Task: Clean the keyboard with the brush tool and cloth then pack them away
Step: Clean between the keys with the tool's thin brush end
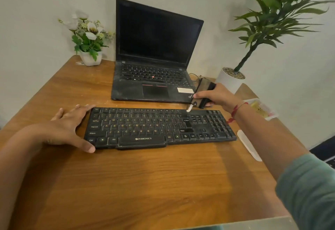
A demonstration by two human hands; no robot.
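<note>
A dusty black keyboard (159,128) lies across the middle of the wooden table (137,180). My left hand (70,126) rests flat on the table with its fingers and thumb against the keyboard's left end. My right hand (217,96) grips a black brush tool (204,93) above the keyboard's far right edge. A small white tip sticks out of the tool's lower end and touches the top row of keys. A white strip, perhaps the tool's cover (249,145), lies on the table right of the keyboard. No cloth is plainly visible.
An open dusty black laptop (154,63) stands behind the keyboard. A white pot of white flowers (89,48) sits at the back left. A tall green plant in a white pot (231,79) stands at the back right. A clear plastic packet (261,109) lies by the right edge.
</note>
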